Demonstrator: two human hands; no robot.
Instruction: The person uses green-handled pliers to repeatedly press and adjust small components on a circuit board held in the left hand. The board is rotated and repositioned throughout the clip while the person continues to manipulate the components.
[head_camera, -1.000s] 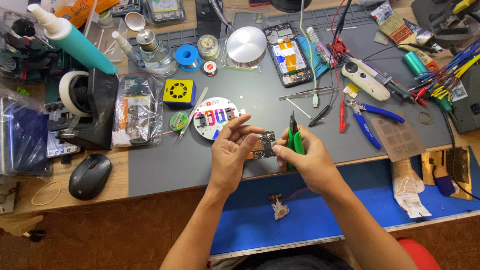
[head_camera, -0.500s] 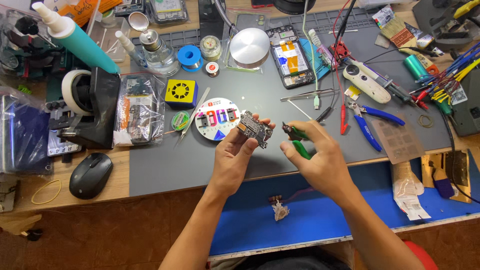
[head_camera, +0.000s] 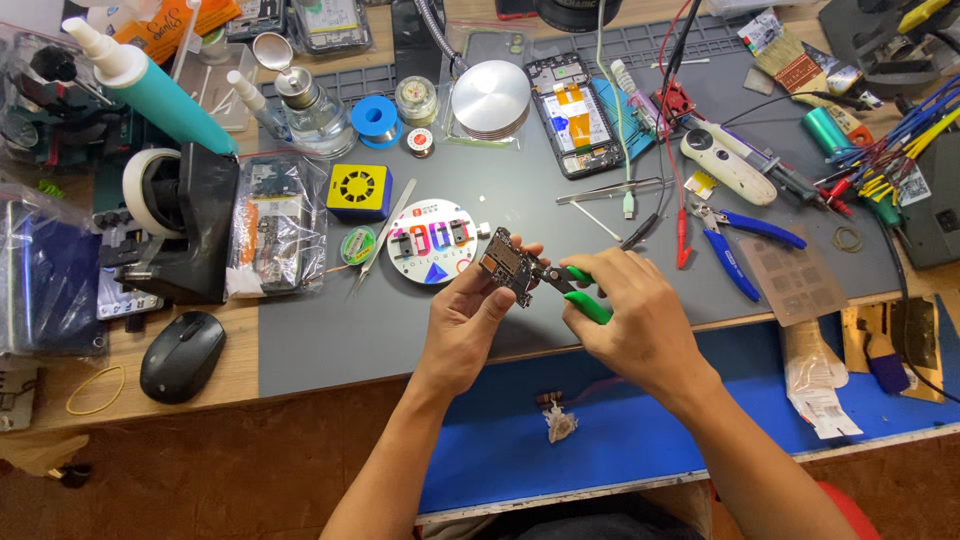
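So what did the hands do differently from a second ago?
The left hand lifted the little circuit board up off the mat and tilted it. The right hand turned the green-handled cutters from upright to sideways, tips now at the board's edge. Both hands kept hold of their things. The mouse and blue pliers stayed put.

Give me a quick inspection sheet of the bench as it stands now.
Surface: grey work mat, bare patch near the hands.
Job's things: small circuit board; green-handled cutters touching its edge.
Clutter: blue pliers, opened phone, round white tray, black mouse.
Grippers: left hand holds the board; right hand grips the cutters.
Cables: red and black probe leads on the mat.
Surroundings: blue shelf below the bench.
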